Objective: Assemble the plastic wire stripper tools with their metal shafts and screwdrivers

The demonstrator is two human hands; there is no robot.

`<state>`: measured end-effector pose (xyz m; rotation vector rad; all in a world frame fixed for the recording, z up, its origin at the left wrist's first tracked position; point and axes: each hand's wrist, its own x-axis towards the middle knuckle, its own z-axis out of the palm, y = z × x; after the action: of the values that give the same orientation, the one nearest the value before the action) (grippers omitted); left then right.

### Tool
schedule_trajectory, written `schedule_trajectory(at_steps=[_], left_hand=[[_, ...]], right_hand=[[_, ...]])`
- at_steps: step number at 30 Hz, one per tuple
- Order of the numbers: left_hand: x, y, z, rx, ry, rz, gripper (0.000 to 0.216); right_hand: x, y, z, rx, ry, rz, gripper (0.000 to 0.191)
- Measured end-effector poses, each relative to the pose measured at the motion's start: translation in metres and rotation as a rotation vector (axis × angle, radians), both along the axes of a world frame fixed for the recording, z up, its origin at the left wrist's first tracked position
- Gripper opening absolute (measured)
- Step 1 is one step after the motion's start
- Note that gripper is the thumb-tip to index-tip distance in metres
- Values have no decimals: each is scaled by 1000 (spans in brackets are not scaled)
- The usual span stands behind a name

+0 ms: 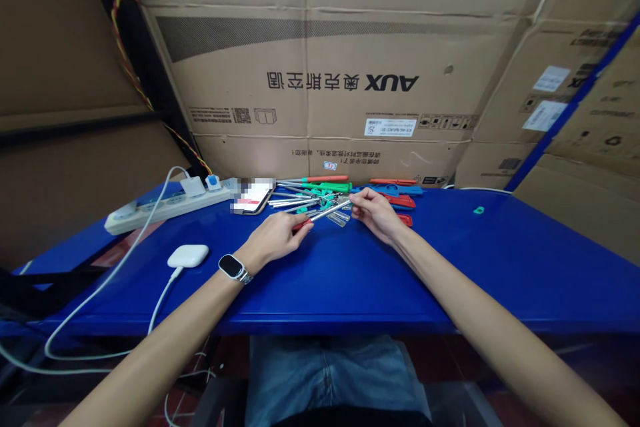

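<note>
The left hand (280, 235) grips the red end of a slim metal rod (330, 211); the right hand (379, 215) pinches its other tip. The rod's long axis slants rightward and away, above the blue surface (370, 293), beside a pile of mixed parts (333, 187). Open room runs toward the near edge; cardboard (350, 113) borders the far one.

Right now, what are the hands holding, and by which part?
A red-ended metal rod: left hand around the red end, right hand at the opposite end.
</note>
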<state>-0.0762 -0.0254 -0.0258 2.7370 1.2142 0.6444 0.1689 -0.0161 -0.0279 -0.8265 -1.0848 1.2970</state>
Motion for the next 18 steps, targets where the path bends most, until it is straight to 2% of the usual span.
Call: schedule_trajectory(at_steps=[7,13,18], left_hand=[[1,-1,0,-18,-40,-16,33],[1,0,1,-42,-29,-5,32],[0,-1,2,-45,-14,-16,33]], right_hand=[[1,1,-1,-45,-26,38,56],[1,1,-1,-2,-26,31,54],[3,1,-1,-5,-54,81,54]])
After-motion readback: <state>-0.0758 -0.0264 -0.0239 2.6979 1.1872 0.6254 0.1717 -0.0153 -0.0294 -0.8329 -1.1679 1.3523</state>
